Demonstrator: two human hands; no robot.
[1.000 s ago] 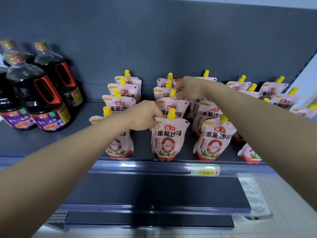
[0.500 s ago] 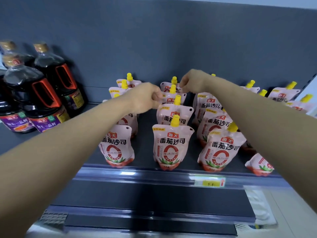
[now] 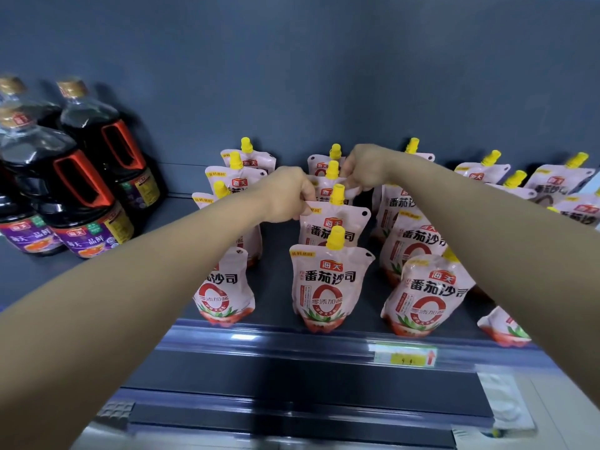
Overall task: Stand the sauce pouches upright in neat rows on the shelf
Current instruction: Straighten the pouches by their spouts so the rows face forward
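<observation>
Currently both arms reach into the middle row of sauce pouches (image 3: 331,287) on the shelf (image 3: 276,274). Grip of the left hand (image 3: 287,196) is curled, pinching the top-left corner of the 2nd pouch (image 3: 337,227) from the front. Grip of the right hand (image 3: 367,167) is curled, pinching the top-right corner of the 3rd pouch (image 3: 326,190) just behind it. Pouches stand cap-up in rows front to back. Dark sauce bottles (image 3: 81,190) stand well apart at left.

A matte grey wall (image 3: 324,76) backs the dark shelf (image 3: 39,280), pale floor (image 3: 558,417) below
</observation>
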